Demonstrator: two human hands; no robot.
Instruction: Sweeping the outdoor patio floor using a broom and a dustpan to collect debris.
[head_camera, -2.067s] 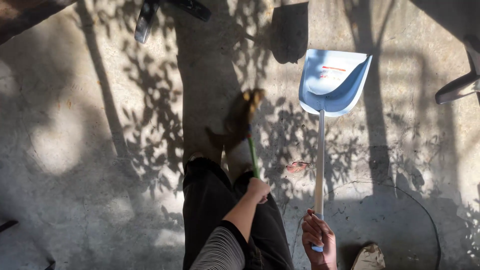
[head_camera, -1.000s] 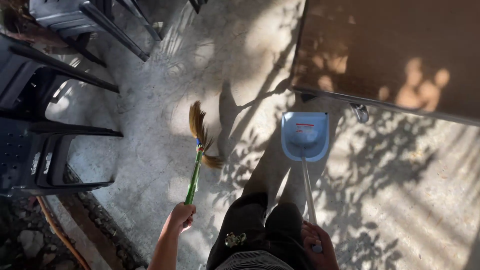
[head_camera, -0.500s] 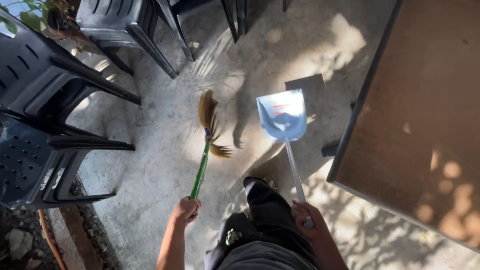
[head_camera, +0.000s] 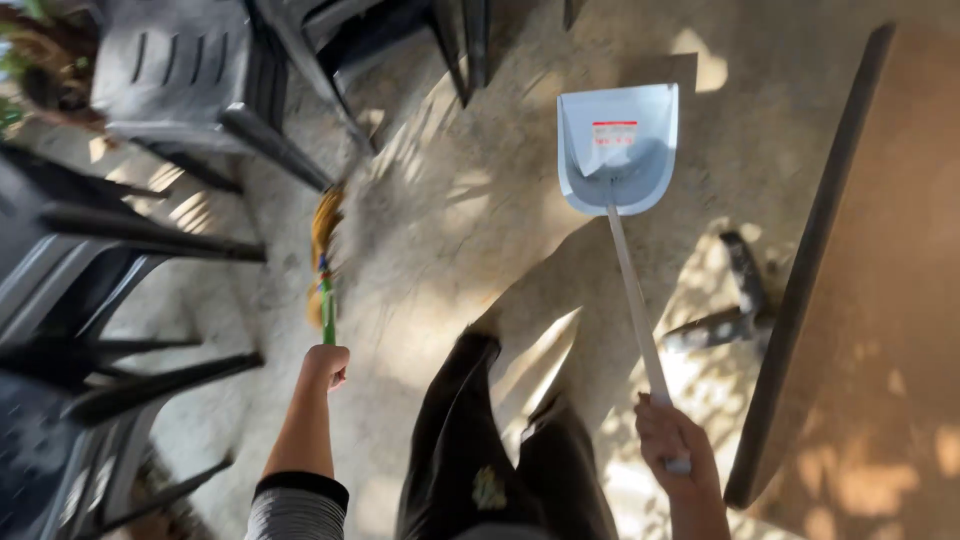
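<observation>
On the concrete floor (head_camera: 470, 230) between dark plastic chairs (head_camera: 120, 250) and a brown table (head_camera: 880, 280), the left hand (head_camera: 325, 367) is clenched around the green handle of a straw broom (head_camera: 324, 262), its blurred bristles near a chair leg. The right hand (head_camera: 672, 442) grips the pale long handle of a light-blue dustpan (head_camera: 618, 147), held ahead of the person's dark trousers (head_camera: 490, 450).

dark plastic chairs (head_camera: 150, 110) stacked at left; brown table (head_camera: 880, 300) at right; concrete floor (head_camera: 480, 230)

Dappled sunlight falls on a concrete floor (head_camera: 480, 230), dark plastic chairs (head_camera: 110, 230) left, a brown table (head_camera: 880, 300) right.
</observation>
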